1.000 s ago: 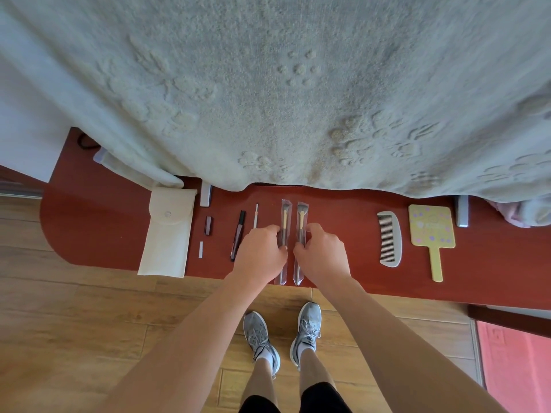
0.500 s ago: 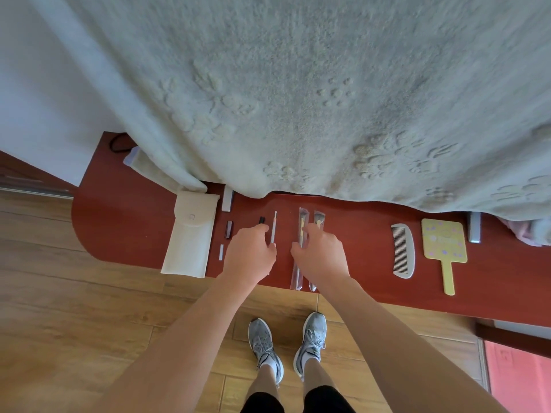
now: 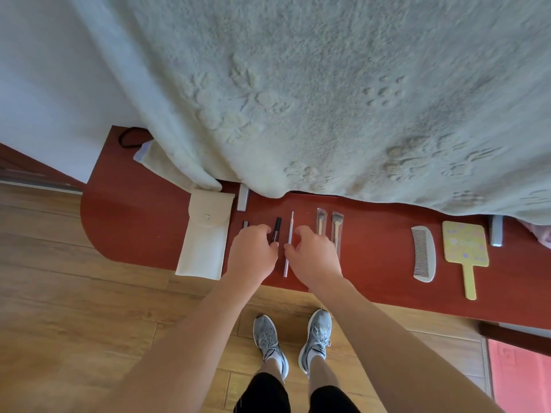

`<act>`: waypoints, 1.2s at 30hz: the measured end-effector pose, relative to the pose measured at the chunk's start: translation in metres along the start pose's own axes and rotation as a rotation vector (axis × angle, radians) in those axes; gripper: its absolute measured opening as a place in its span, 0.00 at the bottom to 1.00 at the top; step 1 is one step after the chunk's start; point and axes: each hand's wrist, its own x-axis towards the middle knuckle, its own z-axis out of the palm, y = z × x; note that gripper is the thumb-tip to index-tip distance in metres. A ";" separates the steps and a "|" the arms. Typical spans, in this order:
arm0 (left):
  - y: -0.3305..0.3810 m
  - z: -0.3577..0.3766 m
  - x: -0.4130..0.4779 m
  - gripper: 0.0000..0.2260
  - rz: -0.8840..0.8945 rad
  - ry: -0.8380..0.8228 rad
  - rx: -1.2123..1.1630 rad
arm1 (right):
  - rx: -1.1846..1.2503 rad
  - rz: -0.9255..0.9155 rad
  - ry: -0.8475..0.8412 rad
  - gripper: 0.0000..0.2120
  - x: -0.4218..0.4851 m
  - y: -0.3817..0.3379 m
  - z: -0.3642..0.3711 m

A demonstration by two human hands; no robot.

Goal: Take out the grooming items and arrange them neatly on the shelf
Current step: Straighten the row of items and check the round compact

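On the red shelf (image 3: 372,234) lie a cream pouch (image 3: 205,236), a small dark stick (image 3: 245,224), a black tube (image 3: 277,226), a thin white stick (image 3: 289,231), two brushes in clear sleeves (image 3: 320,222) (image 3: 337,226), a white comb (image 3: 423,253) and a yellow hand mirror (image 3: 465,248). My left hand (image 3: 253,254) has curled fingers over the lower end of the black tube and pinches it. My right hand (image 3: 314,257) sits just right of the white stick, its thumb touching it, and covers the lower ends of the brushes.
A thick pale blanket (image 3: 328,99) hangs over the back of the shelf. Grey blocks (image 3: 243,198) (image 3: 496,231) stand under its edge. A black cord (image 3: 128,138) lies at the shelf's far left. Wooden floor (image 3: 89,308) and my shoes (image 3: 269,341) are below.
Both hands left the two sleeved brushes and shifted left. My left hand went to the black tube, and my right hand came beside the thin white stick.
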 end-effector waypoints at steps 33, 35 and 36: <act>0.016 0.023 0.000 0.15 0.008 -0.040 -0.128 | -0.069 0.090 -0.018 0.11 0.001 0.016 -0.004; 0.017 0.025 0.000 0.15 0.012 -0.042 -0.127 | -0.063 0.094 -0.020 0.11 0.001 0.019 -0.005; 0.018 0.026 0.000 0.15 0.014 -0.044 -0.125 | -0.058 0.096 -0.019 0.11 0.001 0.020 -0.005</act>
